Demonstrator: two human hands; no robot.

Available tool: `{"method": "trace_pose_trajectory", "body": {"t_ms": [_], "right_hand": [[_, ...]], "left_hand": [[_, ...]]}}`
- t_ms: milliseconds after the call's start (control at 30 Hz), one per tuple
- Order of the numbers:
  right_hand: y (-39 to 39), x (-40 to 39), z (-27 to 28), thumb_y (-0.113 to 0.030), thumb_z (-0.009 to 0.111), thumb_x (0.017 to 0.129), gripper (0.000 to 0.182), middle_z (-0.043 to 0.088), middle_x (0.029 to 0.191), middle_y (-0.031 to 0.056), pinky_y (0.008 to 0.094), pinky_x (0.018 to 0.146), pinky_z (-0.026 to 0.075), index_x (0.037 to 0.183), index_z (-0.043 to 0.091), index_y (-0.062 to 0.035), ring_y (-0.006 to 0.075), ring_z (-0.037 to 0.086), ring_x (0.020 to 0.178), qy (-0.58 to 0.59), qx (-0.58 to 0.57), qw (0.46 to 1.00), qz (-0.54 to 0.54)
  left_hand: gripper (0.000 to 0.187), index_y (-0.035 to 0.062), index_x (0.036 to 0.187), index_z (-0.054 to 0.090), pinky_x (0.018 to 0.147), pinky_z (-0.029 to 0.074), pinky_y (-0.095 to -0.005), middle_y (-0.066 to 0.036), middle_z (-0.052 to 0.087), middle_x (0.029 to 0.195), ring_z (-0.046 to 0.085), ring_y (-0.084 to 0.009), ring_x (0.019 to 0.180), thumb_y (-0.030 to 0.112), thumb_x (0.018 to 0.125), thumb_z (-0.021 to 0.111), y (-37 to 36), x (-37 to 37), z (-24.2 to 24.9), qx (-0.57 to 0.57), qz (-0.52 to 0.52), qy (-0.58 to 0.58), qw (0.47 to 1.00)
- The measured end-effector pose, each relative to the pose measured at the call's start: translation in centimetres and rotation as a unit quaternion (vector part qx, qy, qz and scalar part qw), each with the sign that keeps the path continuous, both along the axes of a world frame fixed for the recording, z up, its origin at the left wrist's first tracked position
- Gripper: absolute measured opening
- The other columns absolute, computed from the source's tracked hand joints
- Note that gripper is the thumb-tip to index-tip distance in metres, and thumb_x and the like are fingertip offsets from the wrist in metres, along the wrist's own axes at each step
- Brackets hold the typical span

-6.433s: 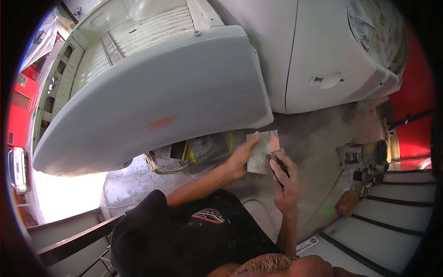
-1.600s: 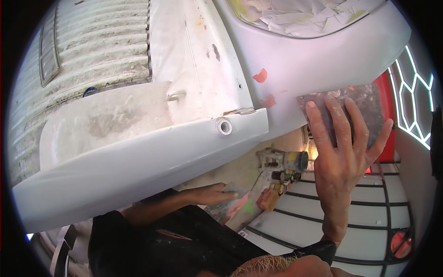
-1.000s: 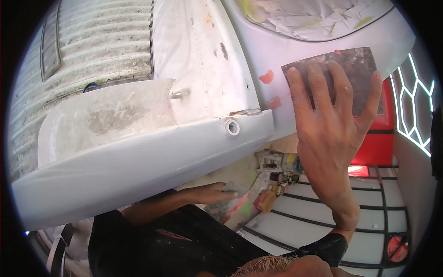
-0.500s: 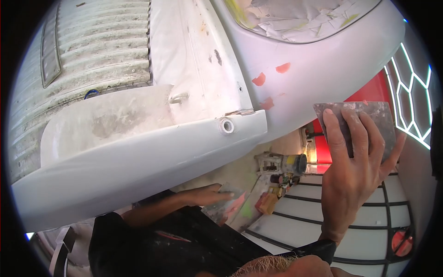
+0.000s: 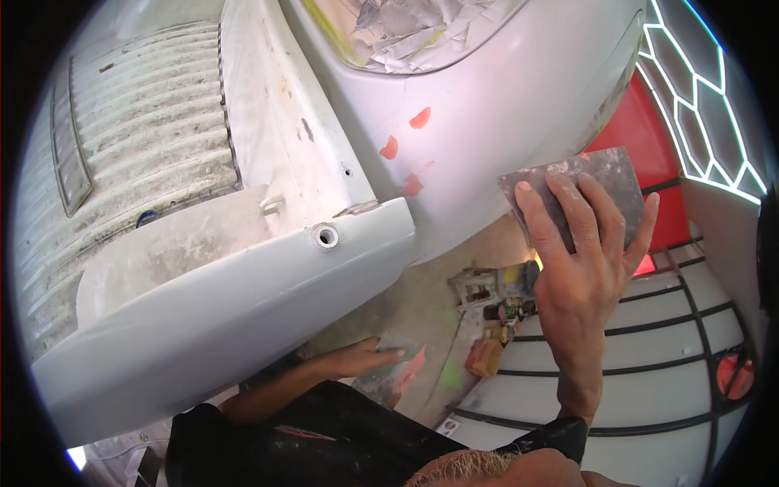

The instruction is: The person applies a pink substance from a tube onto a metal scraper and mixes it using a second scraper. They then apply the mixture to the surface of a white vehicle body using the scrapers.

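Observation:
My right hand (image 5: pixel 580 243) grips a thin, dark grey filler spreader (image 5: pixel 617 168), fingers splayed across its flat face; the thumb is hidden. A smear of reddish filler shows at the spreader's top edge. It is held beside the rounded white car body panel (image 5: pixel 487 138); whether it touches cannot be told. Several red filler patches (image 5: pixel 419 118) mark that panel. Lower down, my left hand (image 5: pixel 357 359) holds a grey mixing board (image 5: pixel 375 384) with a streak of pink-red filler (image 5: pixel 410 375) on it. The fingers lie along its upper edge, and the grip underneath is hidden.
A white sill-like body edge (image 5: pixel 219 300) with a round hole runs across the left, beside a dirty ribbed floor (image 5: pixel 138 122). Crumpled masking paper (image 5: pixel 422 28) fills an opening above. A small stand (image 5: pixel 487 286) and boxes (image 5: pixel 485 357) sit below the panel.
The view has swung, so the car body sits further left. My right hand, still on the spreader, appears slightly left and higher. My left hand keeps the board in about the same place.

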State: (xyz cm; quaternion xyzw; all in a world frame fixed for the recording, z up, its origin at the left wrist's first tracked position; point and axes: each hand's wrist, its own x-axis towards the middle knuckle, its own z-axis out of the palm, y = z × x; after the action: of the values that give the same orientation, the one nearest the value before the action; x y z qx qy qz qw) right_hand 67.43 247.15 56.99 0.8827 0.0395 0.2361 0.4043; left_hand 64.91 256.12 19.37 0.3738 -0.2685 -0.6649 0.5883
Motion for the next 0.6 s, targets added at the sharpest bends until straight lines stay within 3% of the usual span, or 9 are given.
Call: {"method": "trace_pose_trajectory", "body": {"t_ms": [200, 467, 600], "right_hand": [[-1.7, -0.8, 0.1, 0.003, 0.067, 0.077, 0.051, 0.064, 0.122, -0.0017, 0.0591, 0.120, 0.016, 0.120, 0.071, -0.0234, 0.0197, 0.058, 0.118, -0.013, 0.013, 1.000, 0.017], [-4.5, -1.7, -0.7, -0.003, 0.069, 0.075, 0.046, 0.064, 0.117, -0.0011, 0.0593, 0.118, 0.021, 0.117, 0.073, -0.0230, 0.0210, 0.059, 0.115, -0.048, 0.018, 0.998, 0.047], [-5.5, -3.3, 0.0, 0.001, 0.064, 0.082, 0.040, 0.064, 0.117, 0.0026, 0.0550, 0.114, 0.033, 0.118, 0.072, -0.0167, 0.0235, 0.060, 0.113, -0.066, 0.084, 0.992, 0.074]], "left_hand": [[0.050, 0.0007, 0.137, 0.053, 0.096, 0.046, -0.0323, -0.006, 0.061, 0.122, 0.056, -0.0139, 0.111, 0.037, 0.103, 0.056, 1.6, 1.3, 5.0, -0.025, 0.016, 0.034, 0.999], [0.059, -0.0005, 0.143, 0.046, 0.102, 0.042, -0.0348, -0.010, 0.056, 0.131, 0.051, -0.0176, 0.119, 0.042, 0.103, 0.053, 1.8, 1.4, 6.0, 0.012, 0.016, -0.021, 1.000], [0.061, -0.0034, 0.140, 0.047, 0.100, 0.044, -0.0332, -0.010, 0.057, 0.129, 0.052, -0.0162, 0.116, 0.047, 0.105, 0.048, 1.9, -0.3, 7.2, 0.005, 0.141, -0.045, 0.989]]}}
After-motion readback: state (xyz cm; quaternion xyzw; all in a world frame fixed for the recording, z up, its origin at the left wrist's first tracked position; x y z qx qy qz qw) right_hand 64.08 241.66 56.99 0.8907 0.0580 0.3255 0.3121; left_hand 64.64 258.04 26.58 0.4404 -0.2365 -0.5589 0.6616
